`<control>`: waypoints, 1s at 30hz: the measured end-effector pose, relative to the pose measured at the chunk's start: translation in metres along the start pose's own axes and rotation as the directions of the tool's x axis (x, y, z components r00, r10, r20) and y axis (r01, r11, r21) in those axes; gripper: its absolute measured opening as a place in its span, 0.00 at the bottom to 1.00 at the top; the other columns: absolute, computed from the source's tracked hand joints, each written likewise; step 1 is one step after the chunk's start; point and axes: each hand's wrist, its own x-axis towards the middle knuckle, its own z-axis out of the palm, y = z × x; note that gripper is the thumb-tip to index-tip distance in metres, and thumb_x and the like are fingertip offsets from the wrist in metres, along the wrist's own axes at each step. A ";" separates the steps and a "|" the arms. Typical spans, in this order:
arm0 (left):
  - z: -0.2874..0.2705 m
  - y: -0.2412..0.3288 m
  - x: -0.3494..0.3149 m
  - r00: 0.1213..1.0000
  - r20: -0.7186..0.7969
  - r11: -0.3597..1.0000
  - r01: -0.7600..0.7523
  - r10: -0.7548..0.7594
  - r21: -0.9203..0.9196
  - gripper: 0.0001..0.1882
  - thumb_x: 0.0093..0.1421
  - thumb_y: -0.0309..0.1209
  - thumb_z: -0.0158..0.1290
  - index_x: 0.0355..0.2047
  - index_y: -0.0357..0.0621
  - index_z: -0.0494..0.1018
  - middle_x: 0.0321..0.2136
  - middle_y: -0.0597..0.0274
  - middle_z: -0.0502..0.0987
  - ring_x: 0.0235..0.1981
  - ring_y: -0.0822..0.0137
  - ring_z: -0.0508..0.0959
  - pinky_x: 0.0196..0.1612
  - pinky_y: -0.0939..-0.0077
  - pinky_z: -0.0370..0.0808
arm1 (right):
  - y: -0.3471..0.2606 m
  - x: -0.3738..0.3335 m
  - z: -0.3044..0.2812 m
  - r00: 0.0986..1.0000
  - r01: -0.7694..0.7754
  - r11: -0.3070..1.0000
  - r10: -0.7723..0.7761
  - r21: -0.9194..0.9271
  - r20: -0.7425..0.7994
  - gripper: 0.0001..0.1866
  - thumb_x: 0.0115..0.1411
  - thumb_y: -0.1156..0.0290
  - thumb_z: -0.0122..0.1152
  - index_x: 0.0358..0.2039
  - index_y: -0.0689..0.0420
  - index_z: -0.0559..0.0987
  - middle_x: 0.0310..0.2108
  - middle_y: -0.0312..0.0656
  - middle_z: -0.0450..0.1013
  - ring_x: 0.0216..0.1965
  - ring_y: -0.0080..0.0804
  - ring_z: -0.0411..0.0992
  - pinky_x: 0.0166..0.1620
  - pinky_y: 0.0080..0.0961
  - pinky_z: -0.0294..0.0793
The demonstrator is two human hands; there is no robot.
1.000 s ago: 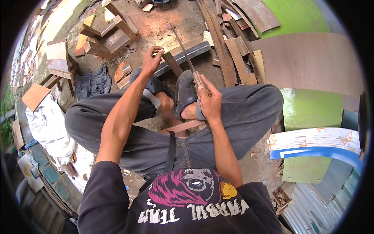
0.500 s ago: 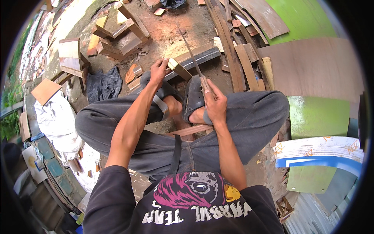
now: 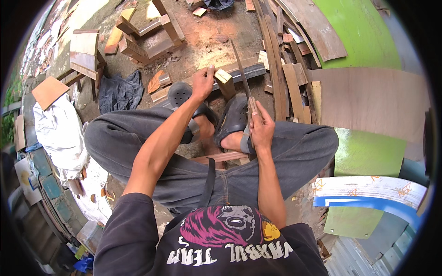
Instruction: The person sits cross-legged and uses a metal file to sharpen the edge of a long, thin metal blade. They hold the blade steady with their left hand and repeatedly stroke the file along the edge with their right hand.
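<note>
In my right hand (image 3: 261,126) is a long, narrow-bladed tool (image 3: 241,69) with a wooden handle, seen nearly edge-on, its blade pointing away from me. My left hand (image 3: 202,83) has its fingers curled in, and what they may hold is hidden. Just right of those fingers, a short wood block (image 3: 224,85) stands on end with a pale, split-looking top. The blade passes to the right of this block, with a small gap. Dark clogs, the left shoe (image 3: 180,94) and the right shoe (image 3: 234,112), flank the block's lower end.
A dark bar (image 3: 248,71) lies on the ground beyond my feet. Wooden frames (image 3: 152,43) stand at the far left, near a black plastic bag (image 3: 120,92). Planks (image 3: 271,60) are stacked to the right, beside a brown sheet (image 3: 368,96). White cloth (image 3: 60,138) lies left.
The block's top has swung right, so it stands more upright. My left hand has shifted slightly right and now sits beside it. The blade's tip has also moved right.
</note>
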 end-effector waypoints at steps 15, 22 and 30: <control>0.034 0.051 -0.038 0.978 0.138 0.787 -0.208 0.157 0.580 0.47 0.46 0.55 0.74 0.57 0.37 0.68 0.53 0.36 0.74 0.54 0.42 0.77 0.54 0.55 0.77 | -0.017 -0.016 -0.013 0.997 0.025 0.999 -0.024 0.022 -0.072 0.24 0.66 0.72 0.55 0.62 0.65 0.76 0.23 0.30 0.71 0.22 0.14 0.64 0.25 0.18 0.63; 0.025 0.016 -0.026 0.921 0.169 0.827 -0.388 0.350 0.407 0.42 0.52 0.48 0.72 0.61 0.42 0.67 0.47 0.43 0.77 0.43 0.45 0.80 0.49 0.56 0.78 | -0.008 -0.011 -0.015 0.993 0.047 0.999 -0.046 0.014 -0.108 0.24 0.69 0.73 0.55 0.64 0.63 0.73 0.20 0.29 0.67 0.17 0.12 0.60 0.20 0.15 0.59; 0.030 0.033 -0.032 0.933 0.247 0.750 -0.357 0.260 0.556 0.40 0.55 0.49 0.69 0.65 0.53 0.69 0.48 0.42 0.79 0.47 0.48 0.82 0.48 0.58 0.78 | -0.001 -0.007 -0.021 0.992 0.003 1.000 -0.002 0.008 -0.125 0.24 0.69 0.72 0.55 0.64 0.62 0.73 0.20 0.30 0.68 0.18 0.13 0.61 0.21 0.15 0.60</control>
